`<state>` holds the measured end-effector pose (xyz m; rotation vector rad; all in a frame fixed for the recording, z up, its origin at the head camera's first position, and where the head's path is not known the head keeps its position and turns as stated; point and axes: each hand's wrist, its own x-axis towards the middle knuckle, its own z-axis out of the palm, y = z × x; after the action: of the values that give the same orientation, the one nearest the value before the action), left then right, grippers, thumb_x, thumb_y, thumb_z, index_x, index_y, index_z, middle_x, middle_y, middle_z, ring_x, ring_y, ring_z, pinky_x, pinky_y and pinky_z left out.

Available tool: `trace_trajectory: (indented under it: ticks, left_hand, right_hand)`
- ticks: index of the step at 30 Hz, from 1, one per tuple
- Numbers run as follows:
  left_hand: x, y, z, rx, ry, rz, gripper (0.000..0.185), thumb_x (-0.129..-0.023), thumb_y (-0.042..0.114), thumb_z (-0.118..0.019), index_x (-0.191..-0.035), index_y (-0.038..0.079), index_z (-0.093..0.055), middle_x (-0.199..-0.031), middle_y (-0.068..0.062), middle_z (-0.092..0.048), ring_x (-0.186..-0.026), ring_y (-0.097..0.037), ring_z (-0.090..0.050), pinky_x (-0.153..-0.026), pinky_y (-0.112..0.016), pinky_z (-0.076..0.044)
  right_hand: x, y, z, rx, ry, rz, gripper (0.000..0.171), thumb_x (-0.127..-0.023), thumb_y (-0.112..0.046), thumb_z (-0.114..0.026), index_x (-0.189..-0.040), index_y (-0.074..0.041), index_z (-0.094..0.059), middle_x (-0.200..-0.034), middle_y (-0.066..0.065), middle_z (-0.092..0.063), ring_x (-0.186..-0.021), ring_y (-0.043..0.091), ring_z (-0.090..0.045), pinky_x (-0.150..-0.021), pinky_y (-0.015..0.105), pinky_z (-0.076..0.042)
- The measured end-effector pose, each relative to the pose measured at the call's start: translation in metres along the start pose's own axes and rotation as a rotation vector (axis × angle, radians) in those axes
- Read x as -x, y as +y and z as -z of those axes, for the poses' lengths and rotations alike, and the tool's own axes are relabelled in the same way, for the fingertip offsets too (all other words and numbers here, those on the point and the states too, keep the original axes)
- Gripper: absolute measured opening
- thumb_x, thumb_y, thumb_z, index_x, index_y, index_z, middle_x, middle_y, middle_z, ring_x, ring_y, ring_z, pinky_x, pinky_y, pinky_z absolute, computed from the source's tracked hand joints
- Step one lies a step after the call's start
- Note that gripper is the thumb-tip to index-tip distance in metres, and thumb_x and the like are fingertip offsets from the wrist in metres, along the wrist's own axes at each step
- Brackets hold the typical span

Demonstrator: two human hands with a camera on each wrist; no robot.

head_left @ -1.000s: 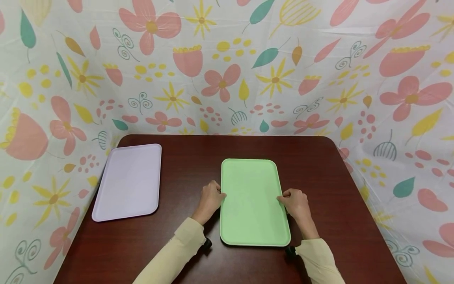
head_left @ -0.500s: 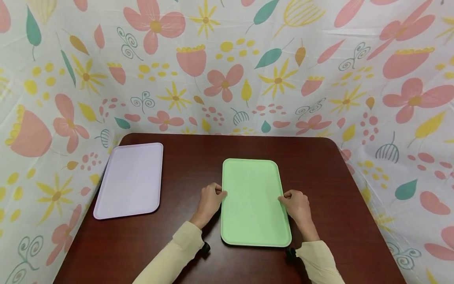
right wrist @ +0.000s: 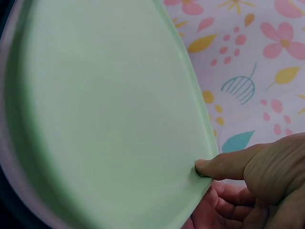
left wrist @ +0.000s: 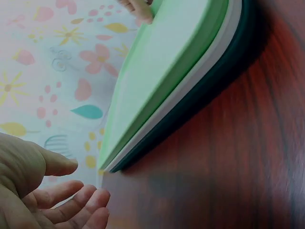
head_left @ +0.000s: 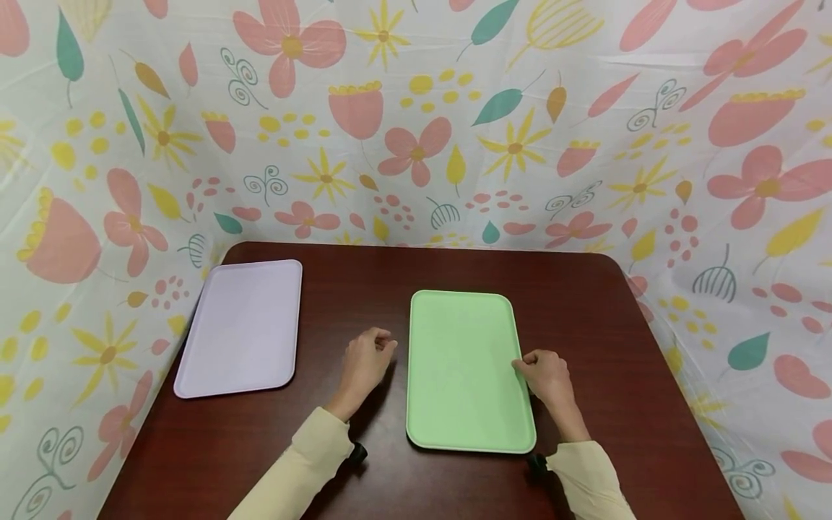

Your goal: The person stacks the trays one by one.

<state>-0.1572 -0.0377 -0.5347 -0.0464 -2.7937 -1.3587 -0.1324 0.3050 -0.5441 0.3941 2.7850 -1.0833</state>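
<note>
A light green tray [head_left: 469, 372] lies flat near the middle of the table, its long sides pointing away from me. In the left wrist view a pale tray edge [left wrist: 200, 62] and a dark one [left wrist: 190, 100] show stacked beneath it. My right hand [head_left: 547, 375] pinches the right rim, thumb [right wrist: 214, 167] on top and fingers curled under the edge; whether it also grips the lower trays is hidden. Off the left rim, my left hand [head_left: 364, 363] hovers apart from the stack, fingers loosely bent and holding nothing.
A pale lavender tray [head_left: 242, 328] lies at the left side of the dark wood table [head_left: 351, 289]. A flower-printed cloth [head_left: 416, 108] hangs behind the table and along both sides.
My left hand has let go of the left rim and moved leftward, away from the green tray. The right hand keeps its pinch. The head view has shifted slightly.
</note>
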Motion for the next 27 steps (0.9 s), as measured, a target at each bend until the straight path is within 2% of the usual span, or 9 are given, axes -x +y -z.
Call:
trace_trajectory:
  ticks: [5,11,14,18,21,27]
  left_hand:
    - [0.001,-0.005,0.020,-0.085,0.058,0.014,0.029,-0.098,0.025,-0.074,-0.119,0.006,-0.075,-0.102,-0.004,-0.075,-0.092,-0.023,-0.071,-0.077,-0.047,-0.057]
    - [-0.001,-0.015,0.047,-0.111,0.093,0.068,0.034,-0.096,0.026,-0.075,-0.124,0.007,-0.073,-0.105,-0.009,-0.073,-0.096,-0.026,-0.071,-0.079,-0.052,-0.055]
    - [-0.003,-0.022,0.062,-0.102,0.108,0.072,0.037,-0.097,0.026,-0.074,-0.128,0.005,-0.071,-0.106,-0.015,-0.071,-0.097,-0.030,-0.068,-0.080,-0.051,-0.053]
    - [-0.004,-0.034,0.082,-0.093,0.136,0.070,0.040,-0.098,0.022,-0.073,-0.131,0.001,-0.068,-0.112,-0.021,-0.068,-0.100,-0.035,-0.065,-0.083,-0.052,-0.050]
    - [-0.004,-0.045,0.095,-0.099,0.164,0.092,0.040,-0.098,0.020,-0.072,-0.133,0.000,-0.066,-0.120,-0.025,-0.064,-0.105,-0.038,-0.064,-0.085,-0.055,-0.049]
    - [-0.003,-0.065,0.122,-0.141,0.221,0.176,0.043,-0.099,0.021,-0.068,-0.136,0.000,-0.064,-0.131,-0.029,-0.059,-0.116,-0.043,-0.061,-0.091,-0.061,-0.047]
  right_hand:
    - [0.002,-0.003,0.000,0.060,0.036,0.010,0.024,-0.097,-0.023,-0.071,-0.098,0.002,-0.070,-0.073,0.009,-0.063,-0.059,0.020,-0.055,-0.051,0.033,-0.043]
    - [0.004,-0.012,-0.002,0.082,0.151,0.048,0.028,-0.099,-0.024,-0.066,-0.108,0.002,-0.072,-0.094,0.016,-0.070,-0.070,0.026,-0.062,-0.059,0.042,-0.050]
    - [0.004,-0.020,-0.003,0.064,0.177,0.071,0.028,-0.101,-0.023,-0.064,-0.113,0.002,-0.071,-0.103,0.019,-0.068,-0.078,0.030,-0.064,-0.065,0.046,-0.052]
    - [0.005,-0.032,-0.004,0.035,0.167,0.094,0.032,-0.102,-0.022,-0.063,-0.119,0.003,-0.070,-0.108,0.021,-0.067,-0.086,0.032,-0.064,-0.069,0.047,-0.052]
    - [0.003,-0.040,-0.006,0.035,0.144,0.113,0.035,-0.102,-0.023,-0.063,-0.124,0.003,-0.069,-0.113,0.022,-0.067,-0.095,0.035,-0.064,-0.074,0.050,-0.052]
    - [0.000,-0.061,-0.016,0.024,0.116,0.162,0.037,-0.100,-0.023,-0.066,-0.127,0.002,-0.068,-0.123,0.022,-0.069,-0.109,0.039,-0.065,-0.086,0.058,-0.052]
